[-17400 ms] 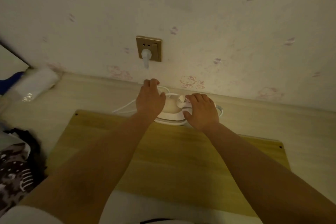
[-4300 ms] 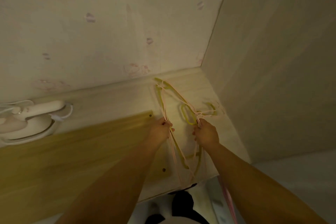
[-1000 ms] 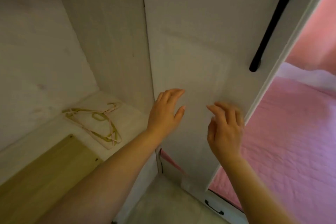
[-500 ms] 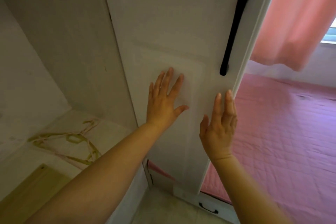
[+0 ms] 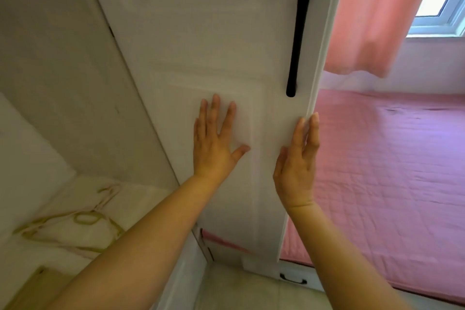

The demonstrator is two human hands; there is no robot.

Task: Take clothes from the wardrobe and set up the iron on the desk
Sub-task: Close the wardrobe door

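White panelled wardrobe door (image 5: 214,45) with long black handle (image 5: 299,35) stands ahead. Left hand (image 5: 216,143) flat on door panel, fingers straight, grasping nothing. Right hand (image 5: 297,163) at door's free edge, fingers extended, nothing gripped. Yellow and pink plastic hangers (image 5: 75,224) lie on pale desk (image 5: 141,199).

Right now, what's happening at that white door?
A person has both hands on the white wardrobe door. The left hand lies flat on its panel, fingers spread; the right hand sits at its free edge, below the black handle. Hangers lie on the desk to the left. No clothes are out yet.
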